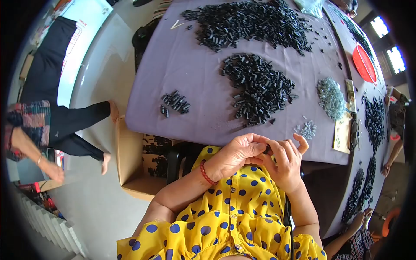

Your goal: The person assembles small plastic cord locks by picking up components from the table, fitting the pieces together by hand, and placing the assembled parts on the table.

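Note:
My left hand [235,158], with a red bead bracelet on its wrist, is closed in a pinch just off the table's front edge. My right hand [284,162] meets it, thumb and forefinger closed, the little finger lifted. Between the fingertips of both hands is a small black piece [267,150], mostly hidden by the fingers. Beyond them on the purple tablecloth [190,130] lies a heap of short black cylindrical pieces [260,89]. A small group of similar black pieces [175,102] lies to the left. Small clear-grey pieces [307,129] lie near my right hand.
A larger black heap [251,24] covers the far part of the table. To the right are a grey-clear pile [331,97], a yellowish card [342,134], glasses [355,133] and a red basket [364,63]. A cardboard box [130,173] stands at left. Other people are on both sides.

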